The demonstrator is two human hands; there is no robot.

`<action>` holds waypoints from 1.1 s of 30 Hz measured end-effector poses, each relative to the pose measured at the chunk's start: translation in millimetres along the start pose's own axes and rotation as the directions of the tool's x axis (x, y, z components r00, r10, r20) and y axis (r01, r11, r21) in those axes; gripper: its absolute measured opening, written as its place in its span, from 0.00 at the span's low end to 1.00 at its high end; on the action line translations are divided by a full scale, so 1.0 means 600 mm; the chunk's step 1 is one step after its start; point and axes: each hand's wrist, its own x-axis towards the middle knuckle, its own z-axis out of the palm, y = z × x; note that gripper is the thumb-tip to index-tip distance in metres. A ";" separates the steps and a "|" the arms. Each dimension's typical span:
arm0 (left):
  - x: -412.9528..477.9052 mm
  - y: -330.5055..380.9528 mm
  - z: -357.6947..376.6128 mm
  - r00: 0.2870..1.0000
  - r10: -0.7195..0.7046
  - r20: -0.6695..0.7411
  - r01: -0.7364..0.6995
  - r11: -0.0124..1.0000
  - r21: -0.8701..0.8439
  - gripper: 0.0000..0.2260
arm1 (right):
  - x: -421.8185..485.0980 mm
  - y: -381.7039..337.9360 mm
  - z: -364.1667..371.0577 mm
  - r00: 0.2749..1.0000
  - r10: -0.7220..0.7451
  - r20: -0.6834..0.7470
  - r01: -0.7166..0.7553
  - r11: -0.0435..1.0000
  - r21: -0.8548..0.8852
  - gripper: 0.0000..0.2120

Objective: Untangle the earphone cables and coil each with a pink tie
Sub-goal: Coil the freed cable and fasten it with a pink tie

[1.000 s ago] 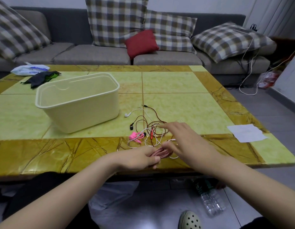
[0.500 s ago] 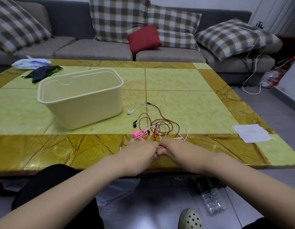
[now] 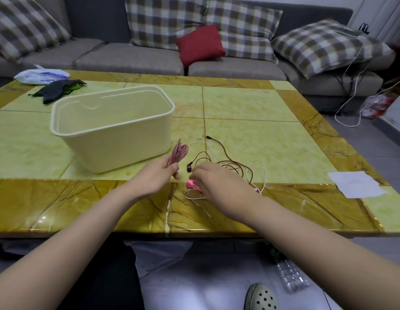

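My left hand (image 3: pixel 157 176) grips a coiled bundle of pink earphone cable (image 3: pixel 178 153), raised just in front of the cream tub. My right hand (image 3: pixel 213 182) reaches down over the pink ties (image 3: pixel 191 183) on the table, fingertips at them; whether it pinches one is hidden. A tangle of brown cable (image 3: pixel 228 163) and white cable (image 3: pixel 261 173) lies loose behind and to the right of that hand. A black earbud (image 3: pixel 189 168) sits between my two hands.
A cream plastic tub (image 3: pixel 114 128) stands at the left of the tiled table (image 3: pixel 261 135). A white paper (image 3: pixel 355 183) lies at the right edge. Dark cloth (image 3: pixel 58 89) and a plastic bag (image 3: pixel 41 76) are far left. A sofa with cushions is behind.
My left hand has lifted the coiled pink cable up and left toward the tub. My right hand has let go of it and moved to the pink ties.
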 end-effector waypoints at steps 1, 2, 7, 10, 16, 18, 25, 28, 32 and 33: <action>0.005 -0.010 0.004 1.000 -0.026 0.004 0.027 0.999 -0.030 0.10 | 0.003 0.001 0.009 0.999 0.021 0.043 -0.019 0.999 -0.044 0.12; 0.009 -0.019 0.008 0.999 -0.050 0.010 0.050 0.998 -0.041 0.11 | 0.003 0.003 0.017 0.996 0.056 0.072 -0.052 0.997 -0.055 0.12; 0.023 -0.033 0.025 0.993 -0.101 0.058 0.100 0.995 0.008 0.13 | -0.003 0.023 0.039 0.960 0.275 0.051 -0.279 0.954 0.107 0.18; 0.028 -0.036 0.032 0.988 -0.124 0.097 0.124 0.992 0.010 0.07 | 0.011 0.031 0.044 0.959 0.284 0.018 -0.285 0.958 0.041 0.18; 0.028 -0.034 0.031 0.983 -0.152 0.099 0.158 0.986 -0.056 0.11 | 0.041 0.028 0.059 0.958 0.233 0.166 -0.244 0.968 0.051 0.17; 0.025 -0.031 0.029 0.983 -0.155 0.097 0.165 0.982 -0.096 0.09 | 0.046 0.026 0.059 0.948 0.240 0.207 -0.255 0.966 0.049 0.16; 0.018 -0.023 0.021 0.975 -0.172 0.142 0.192 0.970 -0.147 0.04 | 0.052 0.030 0.053 0.932 0.325 0.161 -0.340 0.938 0.071 0.11; 0.014 -0.023 0.017 0.972 -0.123 0.201 0.162 0.968 -0.193 0.11 | 0.052 0.025 0.050 0.943 0.329 0.054 -0.333 0.926 0.177 0.09; 0.008 -0.025 0.013 0.969 -0.073 0.237 0.139 0.951 -0.275 0.14 | 0.058 0.013 0.037 0.947 0.320 0.017 -0.299 0.864 0.405 0.07; 0.008 -0.028 0.013 0.973 -0.068 0.220 0.131 0.949 -0.288 0.14 | 0.058 0.010 0.033 0.947 0.320 0.034 -0.302 0.848 0.435 0.08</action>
